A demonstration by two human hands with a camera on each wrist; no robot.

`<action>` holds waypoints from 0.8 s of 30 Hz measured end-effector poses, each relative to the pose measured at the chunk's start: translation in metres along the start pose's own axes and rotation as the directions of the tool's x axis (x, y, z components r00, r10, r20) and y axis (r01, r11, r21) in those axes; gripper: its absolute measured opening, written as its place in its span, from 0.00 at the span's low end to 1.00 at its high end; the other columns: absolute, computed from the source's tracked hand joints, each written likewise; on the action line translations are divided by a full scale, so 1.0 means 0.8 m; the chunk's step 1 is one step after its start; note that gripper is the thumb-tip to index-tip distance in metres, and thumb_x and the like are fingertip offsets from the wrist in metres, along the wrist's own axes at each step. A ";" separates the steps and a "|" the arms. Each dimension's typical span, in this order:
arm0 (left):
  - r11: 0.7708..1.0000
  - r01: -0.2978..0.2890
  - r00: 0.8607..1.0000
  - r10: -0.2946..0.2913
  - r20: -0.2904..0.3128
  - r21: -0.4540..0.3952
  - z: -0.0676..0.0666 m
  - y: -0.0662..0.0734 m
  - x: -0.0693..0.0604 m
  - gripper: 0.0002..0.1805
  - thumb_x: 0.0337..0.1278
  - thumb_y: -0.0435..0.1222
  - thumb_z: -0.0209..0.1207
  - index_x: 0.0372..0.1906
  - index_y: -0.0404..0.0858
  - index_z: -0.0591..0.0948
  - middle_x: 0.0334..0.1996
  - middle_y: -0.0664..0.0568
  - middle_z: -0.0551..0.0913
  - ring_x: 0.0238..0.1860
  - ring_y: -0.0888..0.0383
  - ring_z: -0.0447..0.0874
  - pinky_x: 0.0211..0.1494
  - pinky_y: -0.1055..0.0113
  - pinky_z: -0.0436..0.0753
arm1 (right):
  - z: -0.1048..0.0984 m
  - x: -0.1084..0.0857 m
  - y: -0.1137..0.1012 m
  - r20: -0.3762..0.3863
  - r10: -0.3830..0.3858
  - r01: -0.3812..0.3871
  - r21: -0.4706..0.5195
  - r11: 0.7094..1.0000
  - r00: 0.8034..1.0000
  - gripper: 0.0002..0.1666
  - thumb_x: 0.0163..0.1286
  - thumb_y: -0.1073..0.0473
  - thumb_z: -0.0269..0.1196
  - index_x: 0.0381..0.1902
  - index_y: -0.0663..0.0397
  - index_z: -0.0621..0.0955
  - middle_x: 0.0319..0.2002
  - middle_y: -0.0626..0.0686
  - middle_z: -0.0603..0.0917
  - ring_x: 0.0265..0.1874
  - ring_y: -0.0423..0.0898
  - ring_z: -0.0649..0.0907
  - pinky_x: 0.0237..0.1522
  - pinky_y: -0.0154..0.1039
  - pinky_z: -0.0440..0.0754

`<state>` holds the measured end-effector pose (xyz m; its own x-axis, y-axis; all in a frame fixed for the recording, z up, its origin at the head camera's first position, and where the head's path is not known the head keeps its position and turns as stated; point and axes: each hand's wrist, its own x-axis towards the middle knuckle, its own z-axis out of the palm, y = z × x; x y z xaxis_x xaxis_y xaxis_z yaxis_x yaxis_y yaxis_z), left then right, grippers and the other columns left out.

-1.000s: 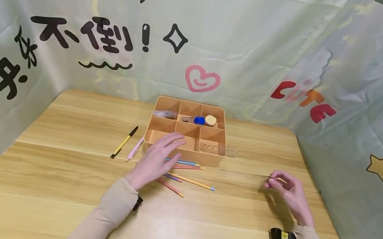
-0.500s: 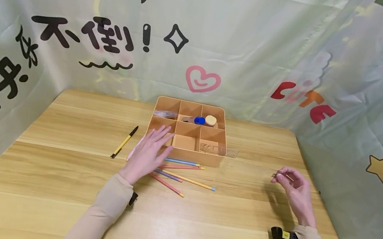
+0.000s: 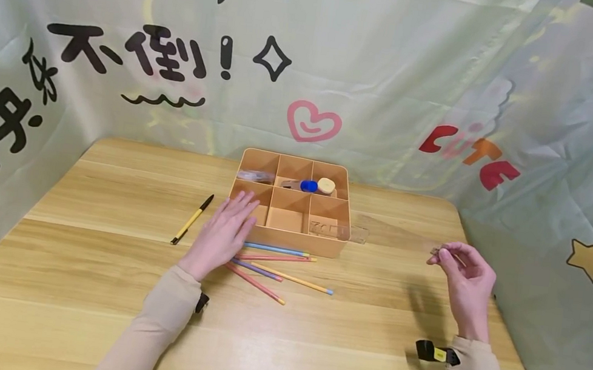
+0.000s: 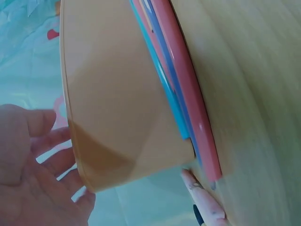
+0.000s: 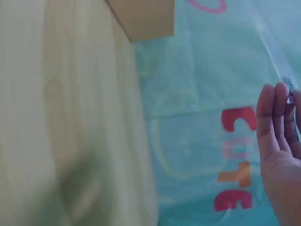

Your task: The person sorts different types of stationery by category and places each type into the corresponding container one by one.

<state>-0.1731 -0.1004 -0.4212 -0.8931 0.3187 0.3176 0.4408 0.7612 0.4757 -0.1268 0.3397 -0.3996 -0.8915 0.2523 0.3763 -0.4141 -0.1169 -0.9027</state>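
My right hand [image 3: 461, 280] pinches one end of a clear ruler [image 5: 270, 44], raised above the table's right side. The ruler reaches left towards the organizer box and is faint in the head view. My left hand [image 3: 220, 231] has its fingers extended at the front left corner of the tan organizer box [image 3: 290, 241]; in the left wrist view they lie by its rim, and contact is unclear. Several pencils [image 3: 296, 280] lie in front of the box, some ends hidden by the left hand. A second clear ruler-like strip [image 3: 337, 232] juts over the box's right wall.
The box's back compartments hold a clear-wrapped item [image 3: 255, 176], a blue-capped item [image 3: 308, 186] and a round cream-coloured item [image 3: 326, 186]. A yellow and black pen [image 3: 192, 219] and a pink pen [image 4: 204, 200] lie left of the box. Printed cloth [image 3: 395, 86] hangs behind the table.
My right hand has risen and moved away from me, lifting the clear ruler. My left hand has slid left along the front of the box, uncovering its front middle compartment.
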 end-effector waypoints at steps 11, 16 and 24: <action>0.994 0.103 0.995 -0.102 -0.024 0.046 0.000 -0.016 -0.002 0.30 0.81 0.38 0.42 0.75 0.23 0.56 0.78 0.31 0.53 0.81 0.39 0.48 0.84 0.46 0.51 | 0.053 0.021 -0.010 -0.011 -0.011 0.011 -0.050 0.999 1.000 0.14 0.65 0.76 0.64 0.43 0.87 0.76 0.29 0.54 0.87 0.23 0.45 0.88 0.35 0.35 0.89; 0.990 0.131 0.991 -0.131 0.013 0.044 -0.001 -0.017 -0.001 0.31 0.82 0.40 0.39 0.76 0.22 0.53 0.79 0.30 0.51 0.82 0.40 0.45 0.84 0.46 0.50 | 0.074 0.028 -0.006 -0.035 0.040 -0.043 -0.116 0.992 0.999 0.10 0.66 0.73 0.65 0.42 0.78 0.81 0.25 0.53 0.86 0.21 0.44 0.87 0.33 0.37 0.89; 0.987 0.158 0.987 -0.159 0.036 0.021 -0.002 -0.015 -0.001 0.32 0.82 0.40 0.39 0.76 0.23 0.52 0.80 0.32 0.48 0.82 0.40 0.43 0.83 0.43 0.49 | 0.101 0.034 0.004 0.011 0.072 -0.070 -0.151 0.986 0.997 0.12 0.66 0.73 0.65 0.47 0.73 0.85 0.24 0.51 0.87 0.21 0.43 0.87 0.33 0.37 0.90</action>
<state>-0.1775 -0.1104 -0.4262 -0.9544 0.2140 0.2081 0.2920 0.8138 0.5024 -0.1673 0.2687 -0.3752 -0.9209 0.2328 0.3126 -0.3187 0.0120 -0.9478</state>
